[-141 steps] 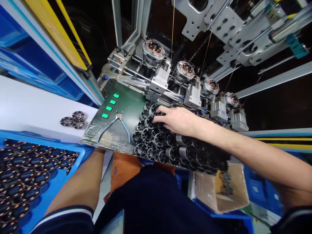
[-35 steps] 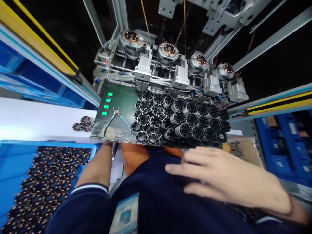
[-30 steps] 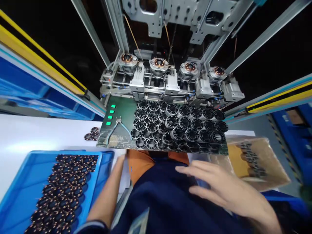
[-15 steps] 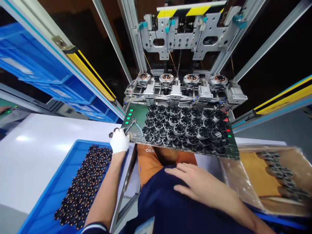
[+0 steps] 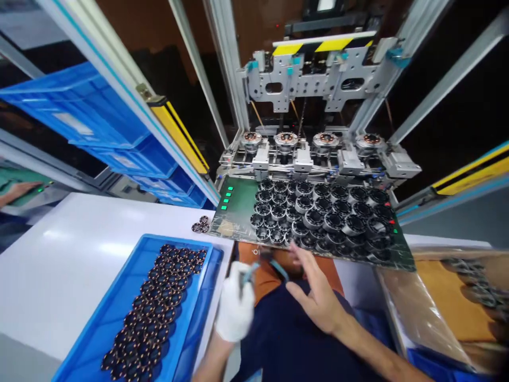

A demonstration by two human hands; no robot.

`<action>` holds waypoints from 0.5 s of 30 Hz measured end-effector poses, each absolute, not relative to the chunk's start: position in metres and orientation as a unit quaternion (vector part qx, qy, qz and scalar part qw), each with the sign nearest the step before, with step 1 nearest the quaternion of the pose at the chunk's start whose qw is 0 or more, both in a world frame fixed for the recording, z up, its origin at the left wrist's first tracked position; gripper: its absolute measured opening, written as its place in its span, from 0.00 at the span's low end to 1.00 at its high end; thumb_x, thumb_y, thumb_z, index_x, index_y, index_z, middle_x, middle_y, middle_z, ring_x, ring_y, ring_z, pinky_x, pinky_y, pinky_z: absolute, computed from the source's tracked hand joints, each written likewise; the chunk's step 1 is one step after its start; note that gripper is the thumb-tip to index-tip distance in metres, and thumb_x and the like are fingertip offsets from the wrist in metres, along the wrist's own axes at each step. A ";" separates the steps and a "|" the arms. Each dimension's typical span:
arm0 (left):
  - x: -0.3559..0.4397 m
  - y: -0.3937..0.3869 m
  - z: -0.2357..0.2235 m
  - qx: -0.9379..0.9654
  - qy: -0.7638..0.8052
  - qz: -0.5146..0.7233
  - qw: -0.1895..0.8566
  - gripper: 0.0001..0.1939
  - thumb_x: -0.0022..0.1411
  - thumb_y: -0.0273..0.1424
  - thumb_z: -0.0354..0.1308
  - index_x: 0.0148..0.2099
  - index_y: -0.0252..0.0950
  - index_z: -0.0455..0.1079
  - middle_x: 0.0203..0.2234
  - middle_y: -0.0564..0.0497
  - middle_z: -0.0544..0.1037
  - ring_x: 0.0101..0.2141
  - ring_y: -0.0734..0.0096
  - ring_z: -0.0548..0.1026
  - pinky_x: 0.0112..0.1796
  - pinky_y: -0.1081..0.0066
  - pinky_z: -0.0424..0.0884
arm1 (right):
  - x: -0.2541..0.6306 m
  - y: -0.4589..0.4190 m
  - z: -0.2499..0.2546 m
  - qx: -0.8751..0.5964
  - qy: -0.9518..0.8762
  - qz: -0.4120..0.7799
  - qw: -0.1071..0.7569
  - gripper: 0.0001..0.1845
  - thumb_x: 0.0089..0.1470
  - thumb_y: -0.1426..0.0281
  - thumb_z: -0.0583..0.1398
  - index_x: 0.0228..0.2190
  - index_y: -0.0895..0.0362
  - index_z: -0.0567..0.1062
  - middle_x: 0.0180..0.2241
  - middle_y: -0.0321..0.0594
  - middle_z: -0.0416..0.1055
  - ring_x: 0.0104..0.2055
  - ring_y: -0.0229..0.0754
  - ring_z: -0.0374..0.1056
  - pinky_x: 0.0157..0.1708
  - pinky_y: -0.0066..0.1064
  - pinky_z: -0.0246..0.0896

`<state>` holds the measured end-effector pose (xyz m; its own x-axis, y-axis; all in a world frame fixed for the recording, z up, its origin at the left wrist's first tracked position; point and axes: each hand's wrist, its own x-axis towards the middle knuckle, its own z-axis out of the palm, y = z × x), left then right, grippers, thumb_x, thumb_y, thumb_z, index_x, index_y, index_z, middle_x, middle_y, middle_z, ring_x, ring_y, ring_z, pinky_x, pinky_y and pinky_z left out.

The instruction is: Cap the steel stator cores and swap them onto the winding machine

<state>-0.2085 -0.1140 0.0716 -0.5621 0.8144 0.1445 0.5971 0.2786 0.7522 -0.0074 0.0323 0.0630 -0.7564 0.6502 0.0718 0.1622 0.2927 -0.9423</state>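
Many dark rings (image 5: 155, 302) in blue tray (image 5: 99, 318), grey rings (image 5: 474, 282) in carton (image 5: 417, 302), left hand (image 5: 235, 306) gripping pliers (image 5: 280, 269), right hand (image 5: 318, 294) unclenched

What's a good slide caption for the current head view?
White-gloved left hand holding pliers, bare right hand nearby, before dark rings on a green board.

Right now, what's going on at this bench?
The person's gloved left hand holds blue-handled pliers by the near edge of the green board. The bare right hand is open beside the pliers; contact is unclear. Black rings crowd the board. Copper-dotted rings lie in the blue tray, and three rings sit on the white table.
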 end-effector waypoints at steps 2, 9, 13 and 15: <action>-0.169 -0.102 0.073 0.493 0.740 0.434 0.145 0.05 0.75 0.33 0.48 0.48 0.45 0.66 0.31 0.50 0.79 0.30 0.59 0.80 0.34 0.61 0.77 | -0.011 0.028 0.058 -0.259 -0.758 0.539 0.260 0.52 0.75 0.46 0.63 0.85 0.46 0.47 0.68 0.53 0.70 0.68 0.60 0.73 0.73 0.56 0.71; -0.145 -0.065 0.104 0.550 0.661 0.488 0.152 0.08 0.75 0.28 0.52 0.52 0.47 0.64 0.31 0.52 0.80 0.26 0.60 0.80 0.30 0.62 0.72 | 0.027 0.031 0.058 -0.314 -0.736 0.490 0.345 0.37 0.77 0.50 0.60 0.79 0.32 0.55 0.50 0.44 0.73 0.48 0.57 0.78 0.53 0.56 0.81; -0.142 -0.039 0.115 0.536 0.663 0.491 0.181 0.09 0.77 0.27 0.50 0.53 0.47 0.64 0.31 0.51 0.80 0.24 0.60 0.78 0.28 0.61 0.70 | 0.031 0.046 0.077 -0.342 -0.735 0.435 0.393 0.44 0.73 0.36 0.59 0.78 0.36 0.54 0.50 0.45 0.67 0.48 0.58 0.73 0.52 0.57 0.76; -0.136 -0.018 0.119 0.600 0.596 0.470 0.254 0.07 0.75 0.31 0.56 0.53 0.45 0.67 0.34 0.48 0.82 0.29 0.58 0.81 0.32 0.61 0.75 | 0.021 0.052 0.093 -0.345 -0.720 0.457 0.392 0.50 0.66 0.26 0.57 0.74 0.40 0.59 0.47 0.42 0.63 0.43 0.54 0.68 0.44 0.49 0.74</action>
<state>-0.1358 -0.0178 0.1191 -0.1510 0.9533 0.2614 0.4770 -0.1614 0.8640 0.0213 0.0522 0.0926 -0.4546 0.8547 0.2505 0.1383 0.3456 -0.9281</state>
